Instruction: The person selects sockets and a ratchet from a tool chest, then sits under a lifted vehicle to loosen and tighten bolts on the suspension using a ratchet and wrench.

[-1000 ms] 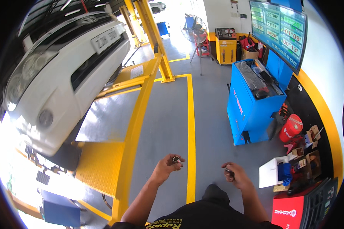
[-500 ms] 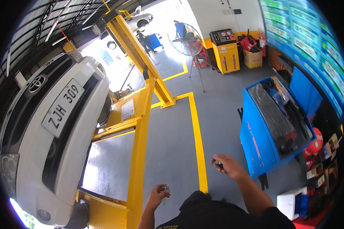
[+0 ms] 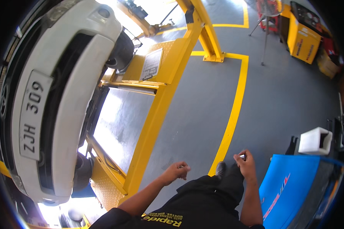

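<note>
My left hand [image 3: 176,173] is held at waist height over the grey floor, its fingers curled. A small silver metal piece, socket-like in the earlier frame, is pinched at its fingertips and is now mostly hidden. My right hand [image 3: 247,163] is closed on another small shiny metal piece [image 3: 242,157] between thumb and fingers; its exact kind is too small to tell. Both hands are apart from each other and touch nothing else. My shoe [image 3: 220,169] shows on the floor between them.
At left, a white car [image 3: 78,82] stands on a yellow lift [image 3: 151,133] with a clipboard [image 3: 151,64] on its ramp. A blue tool cart [image 3: 288,187] is close at lower right, near a white box [image 3: 312,141]. Farther off are a lift post [image 3: 208,34], a fan stand [image 3: 265,42] and a yellow machine [image 3: 304,38].
My view has swung right and down, with the tool cart now close at lower right. My left hand appears higher and farther right, and my right hand is now more upright.
</note>
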The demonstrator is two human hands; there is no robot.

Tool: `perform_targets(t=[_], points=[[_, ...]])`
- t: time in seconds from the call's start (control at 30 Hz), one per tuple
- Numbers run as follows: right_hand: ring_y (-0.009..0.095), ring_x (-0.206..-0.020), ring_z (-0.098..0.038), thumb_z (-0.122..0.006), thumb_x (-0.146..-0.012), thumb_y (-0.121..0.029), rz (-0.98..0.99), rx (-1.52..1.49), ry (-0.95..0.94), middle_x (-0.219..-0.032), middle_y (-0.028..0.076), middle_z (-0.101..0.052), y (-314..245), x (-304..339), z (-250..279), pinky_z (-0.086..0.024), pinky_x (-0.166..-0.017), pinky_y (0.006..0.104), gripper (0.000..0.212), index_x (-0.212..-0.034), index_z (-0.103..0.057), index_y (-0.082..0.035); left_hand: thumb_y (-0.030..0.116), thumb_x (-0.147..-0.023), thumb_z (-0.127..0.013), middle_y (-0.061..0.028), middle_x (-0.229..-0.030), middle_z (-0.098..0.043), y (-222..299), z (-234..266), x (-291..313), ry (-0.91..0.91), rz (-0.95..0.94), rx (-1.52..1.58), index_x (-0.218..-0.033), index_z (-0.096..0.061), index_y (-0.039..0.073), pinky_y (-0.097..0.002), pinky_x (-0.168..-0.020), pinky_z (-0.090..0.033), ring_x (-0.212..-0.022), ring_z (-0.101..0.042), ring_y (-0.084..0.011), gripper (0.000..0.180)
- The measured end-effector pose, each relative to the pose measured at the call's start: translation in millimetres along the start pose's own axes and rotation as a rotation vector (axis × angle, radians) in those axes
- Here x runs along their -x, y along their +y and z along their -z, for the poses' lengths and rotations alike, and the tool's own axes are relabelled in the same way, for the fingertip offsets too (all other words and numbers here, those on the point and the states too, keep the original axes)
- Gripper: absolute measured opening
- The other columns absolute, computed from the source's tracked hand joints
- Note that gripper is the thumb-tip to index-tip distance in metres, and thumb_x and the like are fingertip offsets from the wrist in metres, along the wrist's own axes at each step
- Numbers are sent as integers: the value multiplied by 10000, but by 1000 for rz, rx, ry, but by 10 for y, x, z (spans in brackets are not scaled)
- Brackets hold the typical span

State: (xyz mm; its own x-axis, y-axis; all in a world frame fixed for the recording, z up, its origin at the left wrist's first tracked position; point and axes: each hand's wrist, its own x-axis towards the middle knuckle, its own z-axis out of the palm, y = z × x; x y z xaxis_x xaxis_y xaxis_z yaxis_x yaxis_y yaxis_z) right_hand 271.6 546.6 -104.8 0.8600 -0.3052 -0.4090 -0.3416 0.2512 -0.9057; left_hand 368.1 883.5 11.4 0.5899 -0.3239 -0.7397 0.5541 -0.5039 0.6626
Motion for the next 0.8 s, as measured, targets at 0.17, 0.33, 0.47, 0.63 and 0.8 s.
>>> perform_targets(t=[0.17,0.33,0.47,0.63,0.8], points=[[106,-661,-568,-661,-1031,-251,-127,188,-187,-730,34,-608,321,-1274,-267,-467,-631,286,254,-1056,-612,-4,303,-987,-728,-22,-721,-611,-84,-311,-1094,131,146,135,-974,-618,50,-292,-600,-491,-617,-573,-113,276],[151,-720,-650,-641,-1031,-278,-244,322,-480,-799,92,-691,495,-2040,-403,-509,-690,313,308,-1118,-644,17,287,-1028,-674,-60,-882,-680,-361,-541,-2307,-8,248,337,-1290,-639,8,-306,-749,-551,-819,-673,-157,385],[252,-788,-718,-592,-1054,-325,-338,546,-710,-880,155,-740,859,-2451,-581,-540,-725,375,367,-1172,-657,17,291,-1054,-641,-115,-1172,-701,-629,-543,-3002,-134,254,460,-1533,-492,51,-352,-933,-566,-1085,-691,-208,556],[449,-1147,-669,-457,-1082,-464,-261,706,-1000,-1194,296,-699,1654,-3085,-1131,-522,-984,500,608,-1379,-545,59,263,-1069,-622,-150,-1350,-637,-1339,-139,-3728,-139,240,392,-1639,-341,80,-369,-1008,-542,-1148,-666,-213,662],[437,-1237,-637,-397,-1111,-388,-230,1007,-1228,-1303,304,-660,2473,-3631,-1861,-503,-1056,506,566,-1443,-507,57,250,-1059,-644,-97,-1224,-667,-2254,360,-4373,8,55,30,-1636,-379,155,-327,-952,-529,-1014,-644,-174,643]])
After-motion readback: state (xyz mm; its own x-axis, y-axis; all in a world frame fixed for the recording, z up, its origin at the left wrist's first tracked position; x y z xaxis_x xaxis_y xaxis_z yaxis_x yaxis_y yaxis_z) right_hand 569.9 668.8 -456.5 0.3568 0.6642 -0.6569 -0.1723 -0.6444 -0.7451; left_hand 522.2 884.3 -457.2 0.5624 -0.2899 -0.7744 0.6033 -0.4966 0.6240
